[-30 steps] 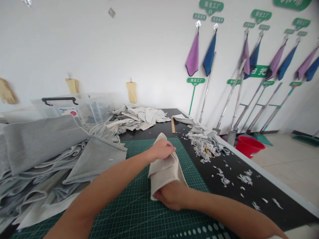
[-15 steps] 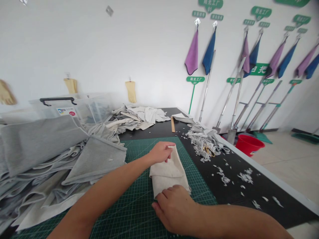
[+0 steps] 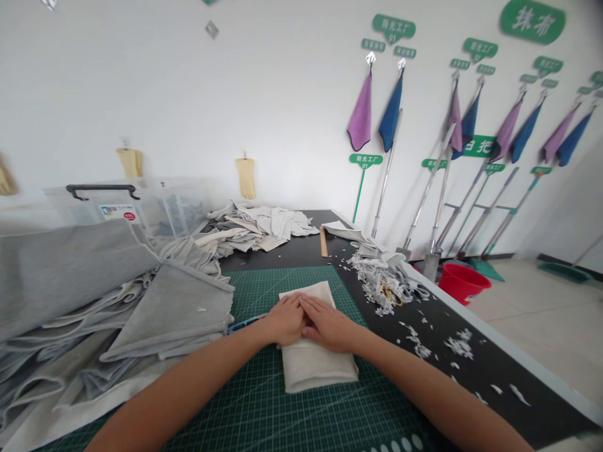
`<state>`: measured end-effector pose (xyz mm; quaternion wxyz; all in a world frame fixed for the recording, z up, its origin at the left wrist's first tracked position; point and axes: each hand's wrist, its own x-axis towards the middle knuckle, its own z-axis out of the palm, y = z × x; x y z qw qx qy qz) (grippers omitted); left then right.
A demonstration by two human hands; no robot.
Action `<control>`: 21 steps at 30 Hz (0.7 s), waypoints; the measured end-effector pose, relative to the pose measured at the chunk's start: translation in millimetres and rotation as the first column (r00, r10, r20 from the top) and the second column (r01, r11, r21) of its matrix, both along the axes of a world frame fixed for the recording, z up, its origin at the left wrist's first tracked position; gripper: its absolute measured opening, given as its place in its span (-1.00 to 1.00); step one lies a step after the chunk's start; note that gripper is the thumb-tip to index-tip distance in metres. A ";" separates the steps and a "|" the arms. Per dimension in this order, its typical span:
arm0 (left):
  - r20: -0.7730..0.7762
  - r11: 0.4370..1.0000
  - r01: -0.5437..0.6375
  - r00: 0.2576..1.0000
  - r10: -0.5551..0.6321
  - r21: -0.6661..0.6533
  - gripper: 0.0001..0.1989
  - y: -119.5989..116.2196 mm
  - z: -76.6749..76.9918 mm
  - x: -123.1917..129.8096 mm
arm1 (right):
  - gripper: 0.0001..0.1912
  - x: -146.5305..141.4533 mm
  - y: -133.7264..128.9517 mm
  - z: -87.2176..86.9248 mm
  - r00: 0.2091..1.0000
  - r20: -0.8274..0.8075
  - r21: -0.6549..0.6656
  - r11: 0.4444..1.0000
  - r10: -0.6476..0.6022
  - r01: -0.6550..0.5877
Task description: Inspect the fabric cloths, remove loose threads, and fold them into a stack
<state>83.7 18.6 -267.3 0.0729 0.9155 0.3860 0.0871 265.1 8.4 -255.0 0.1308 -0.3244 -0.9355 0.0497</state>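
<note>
A folded cream cloth [image 3: 323,370] lies on the green cutting mat [image 3: 235,402]. My left hand [image 3: 286,319] rests on the middle of the cloth, palm down, with its fingers stretched out. From the other side my right hand [image 3: 330,323] lies flat on the same cloth, and its fingertips meet those of the left. Neither hand grips the cloth. Beside my left wrist a blue tool handle [image 3: 245,322] shows, the rest of it hidden behind my arm and hand.
Grey cloths [image 3: 183,307] are heaped on the left, before a clear plastic box [image 3: 155,207]. Pale fabric pieces [image 3: 268,226] lie at the back near a wooden ruler [image 3: 323,242]. Shredded scraps [image 3: 377,279] with gold-handled scissors [image 3: 387,295] lie right. A red bucket [image 3: 464,282] stands on the floor.
My left hand has come back from the cloth's far edge and my right hand has moved forward from its near edge. Both now meet flat on its middle.
</note>
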 end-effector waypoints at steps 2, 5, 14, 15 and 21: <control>0.015 0.997 -0.072 0.997 0.073 -0.022 -0.44 -2.0 -4.5 0.1 | -0.22 7.4 9.4 -8.6 0.999 0.033 -0.080 0.997 -0.014 0.017; 0.050 0.993 -0.102 0.993 0.105 -0.056 -0.50 -3.1 -3.2 -1.8 | -0.20 17.9 18.7 -12.4 0.993 0.101 -0.127 0.990 -0.055 0.068; 0.101 0.867 -0.498 0.862 0.496 -0.008 -0.63 14.0 2.1 -17.1 | -0.21 27.7 30.3 -15.8 0.961 0.176 -0.053 0.972 -0.215 0.227; 0.101 0.865 -0.501 0.860 0.500 -0.007 -0.65 13.8 2.3 -17.3 | -0.21 27.9 31.5 -17.5 0.952 0.176 -0.033 0.965 -0.250 0.259; 0.140 0.936 -0.334 0.938 0.318 0.110 -0.59 -12.8 13.8 -10.6 | -0.29 32.8 43.2 -24.9 0.925 0.155 0.015 0.937 -0.348 0.350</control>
